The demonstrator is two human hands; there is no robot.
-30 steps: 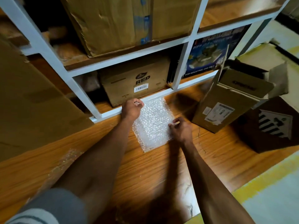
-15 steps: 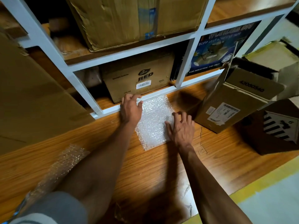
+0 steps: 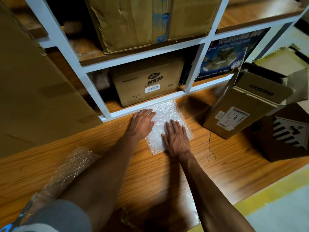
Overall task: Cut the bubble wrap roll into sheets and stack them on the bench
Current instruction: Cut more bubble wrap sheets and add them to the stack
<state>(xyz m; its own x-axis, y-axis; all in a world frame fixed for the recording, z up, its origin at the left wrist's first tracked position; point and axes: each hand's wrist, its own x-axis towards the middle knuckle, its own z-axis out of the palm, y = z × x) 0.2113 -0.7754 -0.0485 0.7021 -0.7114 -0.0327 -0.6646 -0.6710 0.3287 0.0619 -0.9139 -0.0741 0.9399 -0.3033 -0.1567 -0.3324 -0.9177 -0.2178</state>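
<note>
The bubble wrap sheet (image 3: pixel 168 118) lies flat on the wooden desk (image 3: pixel 234 156), its far edge touching the white bottom rail of the shelving rack (image 3: pixel 150 102). Both hands rest on it palm down with fingers straight and spread, gripping nothing. The left hand (image 3: pixel 142 123) covers the sheet's far left corner, partly on the desk beside it; the right hand (image 3: pixel 176 138) lies over the near right part, its fingers pointing toward the rack. The sheet shows between and beyond the two hands.

Half a second ago the hands sat at the sheet's left and right edges, and a second ago both had fingers curled at its edges — now they are flattened on top and closer together, the right one well onto the sheet. The sheet itself has not shifted from the rail.

At near left, under the left forearm, lies the clear bubble wrap roll (image 3: pixel 70 168), stretching along the desk toward the near edge. To the right stands an open cardboard box (image 3: pixel 237 114) with a white label, tilted, and past it a dark box (image 3: pixel 284 139) with a striped marking. In the rack behind the sheet sits a brown carton (image 3: pixel 147 82) printed RED; a larger carton (image 3: pixel 150 22) fills the shelf above. A big cardboard panel (image 3: pixel 33 89) leans at far left — pale floor with a yellow stripe (image 3: pixel 250 200) shows at near right.
</note>
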